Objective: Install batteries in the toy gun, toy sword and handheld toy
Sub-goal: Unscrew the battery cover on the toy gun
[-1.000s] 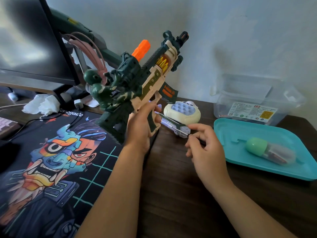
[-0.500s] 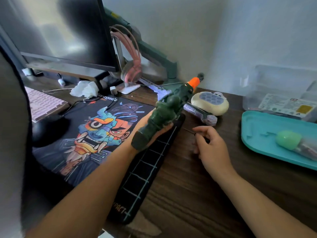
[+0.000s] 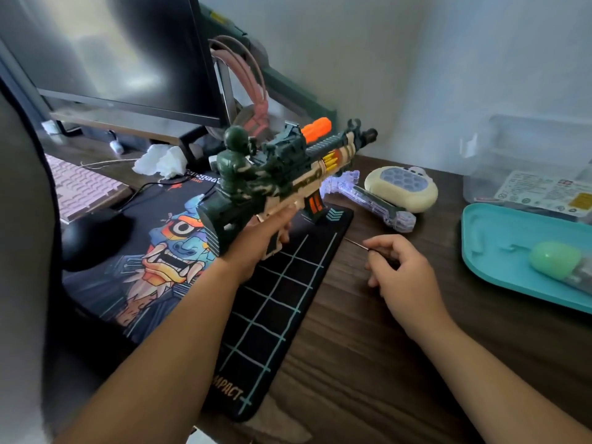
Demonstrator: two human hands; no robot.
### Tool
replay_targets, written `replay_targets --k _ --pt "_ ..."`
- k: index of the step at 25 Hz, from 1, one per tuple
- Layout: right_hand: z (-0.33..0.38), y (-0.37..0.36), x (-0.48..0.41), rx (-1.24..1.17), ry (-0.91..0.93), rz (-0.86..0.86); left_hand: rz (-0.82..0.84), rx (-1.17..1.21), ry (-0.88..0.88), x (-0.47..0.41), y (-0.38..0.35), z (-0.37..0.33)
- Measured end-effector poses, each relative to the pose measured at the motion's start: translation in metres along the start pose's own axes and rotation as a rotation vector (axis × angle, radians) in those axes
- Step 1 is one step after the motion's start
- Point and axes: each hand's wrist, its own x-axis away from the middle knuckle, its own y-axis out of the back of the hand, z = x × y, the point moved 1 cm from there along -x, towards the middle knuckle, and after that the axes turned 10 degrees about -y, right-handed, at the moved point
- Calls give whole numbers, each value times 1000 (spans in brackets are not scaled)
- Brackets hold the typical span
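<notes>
toy gun (image 3: 288, 174) swung side-on — screwdriver (image 3: 357, 244) in right hand (image 3: 403, 277)

Soft, even daylight fills the scene. It is moderately dim and brightest on the pale wall (image 3: 432, 75). The dark monitor (image 3: 128, 59) carries hazy whitish reflections. Shadows on the desk (image 3: 352, 347) are faint and soft-edged. The toy gun (image 3: 275, 174) in the left hand (image 3: 256, 238) is fairly sharp. The shaft of the screwdriver (image 3: 378, 253) in the right hand (image 3: 403, 277) is a thin pale streak. A dark shape (image 3: 22, 251) at the left edge is wholly out of focus, and the clear box (image 3: 528, 149) looks hazy. Wide-angle bending tilts the monitor's edges and stretches the forearms.
</notes>
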Motion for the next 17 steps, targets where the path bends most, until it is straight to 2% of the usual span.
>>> replay_targets --k 5,9,11,14,17 --pt "4 3 10 -2 148 -23 -39 452 25 5 -19 -6" --pt "14 -2 28 -65 359 -27 -9 661 108 4 -42 -17" --pt "13 -5 31 -55 429 5 -29 705 109 1 -50 -19" --pt "9 -6 29 -50 437 15 -60 720 92 2 -53 -13" --pt "5 -5 22 -66 364 -4 -88 496 10 2 -39 -10"
